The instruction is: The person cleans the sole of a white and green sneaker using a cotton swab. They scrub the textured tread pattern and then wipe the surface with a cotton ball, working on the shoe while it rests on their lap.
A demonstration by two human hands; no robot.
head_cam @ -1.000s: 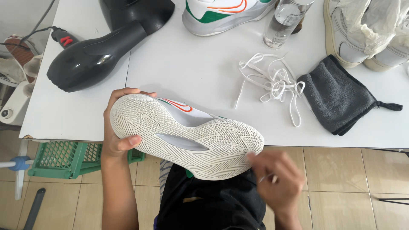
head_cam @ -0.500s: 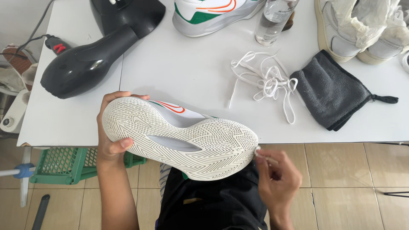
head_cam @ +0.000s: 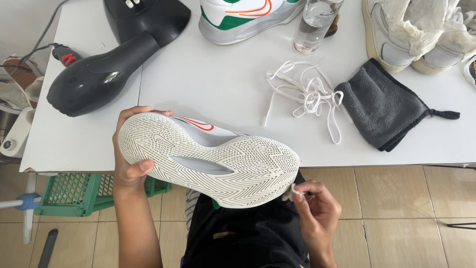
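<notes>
My left hand (head_cam: pixel 130 166) grips the heel end of a white sneaker (head_cam: pixel 208 158), turned sole up over the table's front edge. The pale tread faces me, with an orange and green trim showing on its far side. My right hand (head_cam: pixel 317 211) pinches a small white wad (head_cam: pixel 292 191) against the toe end of the sole.
On the white table (head_cam: pixel 223 94) lie loose white laces (head_cam: pixel 305 94), a folded grey cloth (head_cam: pixel 384 111), a clear bottle (head_cam: pixel 315 22), a second matching sneaker (head_cam: pixel 243 20), a cream pair (head_cam: pixel 416 34) and a black dryer (head_cam: pixel 106 69). A green crate (head_cam: pixel 74 193) sits on the tiled floor.
My right hand has risen to the toe end of the sole with the small white wad. The sneaker stays held in my left hand.
</notes>
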